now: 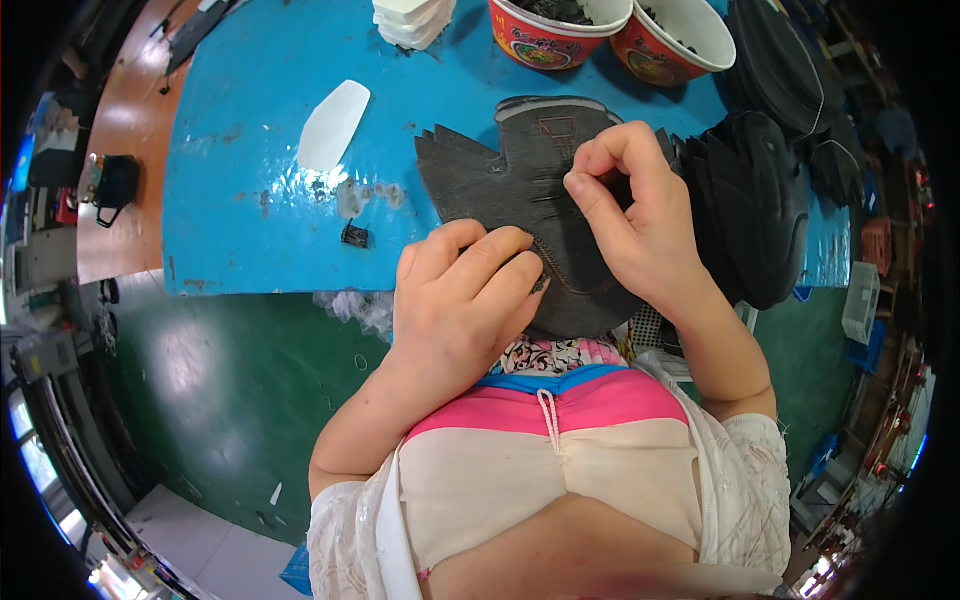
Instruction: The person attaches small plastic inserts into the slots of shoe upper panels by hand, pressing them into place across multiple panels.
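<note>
A flat black fabric piece, which looks like a shoe upper (570, 260), lies at the table's front edge and hangs slightly over it. It has stitched lines, short dark strips across its middle and a jagged left edge. My left hand (460, 290) grips its left side near the front, fingers curled over the stitching. Above its right part, my right hand (645, 215) is closed in a pinch, thumb against forefinger. What the pinch holds, if anything, is too small to make out.
Stacked black uppers (750, 210) stand right of my right hand. Two red-and-white tubs (560, 45) with dark scraps are at the back, beside a stack of white pieces (412, 20). A white cut-out sheet (335, 125) and a small black scrap (355, 236) lie on the blue table (230, 200).
</note>
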The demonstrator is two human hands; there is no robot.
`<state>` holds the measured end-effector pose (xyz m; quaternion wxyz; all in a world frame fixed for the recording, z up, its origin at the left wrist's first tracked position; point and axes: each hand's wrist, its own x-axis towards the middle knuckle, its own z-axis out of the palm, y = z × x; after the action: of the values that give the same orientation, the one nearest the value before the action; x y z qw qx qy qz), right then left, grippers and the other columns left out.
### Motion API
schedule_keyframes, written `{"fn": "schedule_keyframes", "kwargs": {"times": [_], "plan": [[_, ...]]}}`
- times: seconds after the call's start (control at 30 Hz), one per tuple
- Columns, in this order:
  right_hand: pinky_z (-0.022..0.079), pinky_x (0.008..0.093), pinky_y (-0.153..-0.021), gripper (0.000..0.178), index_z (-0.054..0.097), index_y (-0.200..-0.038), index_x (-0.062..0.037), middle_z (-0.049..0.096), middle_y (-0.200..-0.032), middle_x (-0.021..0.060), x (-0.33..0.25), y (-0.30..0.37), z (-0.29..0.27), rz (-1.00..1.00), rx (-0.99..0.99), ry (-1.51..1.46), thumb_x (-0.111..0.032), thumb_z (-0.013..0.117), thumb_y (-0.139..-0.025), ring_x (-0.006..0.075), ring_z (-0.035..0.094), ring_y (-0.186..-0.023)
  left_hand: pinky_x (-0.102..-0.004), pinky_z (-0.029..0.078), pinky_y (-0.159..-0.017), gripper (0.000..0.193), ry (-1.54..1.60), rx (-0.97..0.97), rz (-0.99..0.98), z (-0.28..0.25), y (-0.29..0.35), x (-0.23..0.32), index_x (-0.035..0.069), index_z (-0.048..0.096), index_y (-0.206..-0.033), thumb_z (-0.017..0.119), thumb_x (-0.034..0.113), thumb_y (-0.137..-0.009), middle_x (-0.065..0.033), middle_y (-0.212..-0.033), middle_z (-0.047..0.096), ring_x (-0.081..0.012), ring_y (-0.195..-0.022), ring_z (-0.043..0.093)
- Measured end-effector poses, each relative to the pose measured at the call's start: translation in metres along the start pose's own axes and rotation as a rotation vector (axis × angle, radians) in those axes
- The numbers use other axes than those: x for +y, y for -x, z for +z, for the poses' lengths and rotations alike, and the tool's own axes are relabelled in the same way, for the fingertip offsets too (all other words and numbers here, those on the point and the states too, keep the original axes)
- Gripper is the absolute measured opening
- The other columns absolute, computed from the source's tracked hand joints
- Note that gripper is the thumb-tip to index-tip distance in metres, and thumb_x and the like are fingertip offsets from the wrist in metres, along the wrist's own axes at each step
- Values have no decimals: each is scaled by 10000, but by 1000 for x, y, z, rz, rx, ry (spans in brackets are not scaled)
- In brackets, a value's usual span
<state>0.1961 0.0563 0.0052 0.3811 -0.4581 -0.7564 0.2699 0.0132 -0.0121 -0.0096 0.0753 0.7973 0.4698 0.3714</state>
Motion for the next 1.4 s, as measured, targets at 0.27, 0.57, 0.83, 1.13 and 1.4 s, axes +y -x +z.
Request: {"fn": "schedule_keyframes", "kwargs": {"times": [0.27, 0.57, 0.83, 1.13, 1.4], "plan": [[387, 354, -740, 157, 534, -895, -86, 584, -805, 5, -1, -3, 5, -71, 21, 145, -31, 655, -811, 209, 561, -791, -355, 413, -739, 316, -1, -11, 3, -2, 0, -1, 117, 647, -909, 787, 92, -628, 3, -1026, 678, -243, -887, 583], [449, 258, -713, 272, 459, -836, -72, 592, -840, 82, -31, 31, -34, 72, -168, -643, 128, 621, -748, 141, 549, -768, -289, 467, -805, 350, 1209, -23, -524, -25, 4, 3, -26, 644, -1020, 632, 315, -940, -158, -1030, 678, -187, -918, 590], [459, 284, -596, 288, 594, -987, -67, 652, -726, 79, -27, 70, -106, 322, -602, 484, -43, 746, -744, 217, 615, -618, -288, 474, -790, 394, 1453, -131, -693, -27, 1, 8, -52, 582, -1198, 561, 279, -986, -191, -1122, 645, -159, -876, 581], [492, 343, -715, 298, 682, -957, -40, 674, -862, 59, -42, 55, -41, -225, 29, -114, 47, 770, -686, 259, 609, -781, -267, 493, -845, 366, 1469, -196, -660, -20, -2, 22, -56, 584, -1206, 599, 222, -967, -129, -1088, 641, -136, -924, 605], [491, 303, -675, 275, 570, -936, -45, 646, -876, 99, -38, 52, -15, -269, 75, -180, 88, 712, -741, 231, 619, -778, -241, 495, -798, 302, 1372, -113, -537, -14, 6, 28, -9, 618, -1203, 649, 74, -915, -84, -1179, 597, -107, -944, 601]]}}
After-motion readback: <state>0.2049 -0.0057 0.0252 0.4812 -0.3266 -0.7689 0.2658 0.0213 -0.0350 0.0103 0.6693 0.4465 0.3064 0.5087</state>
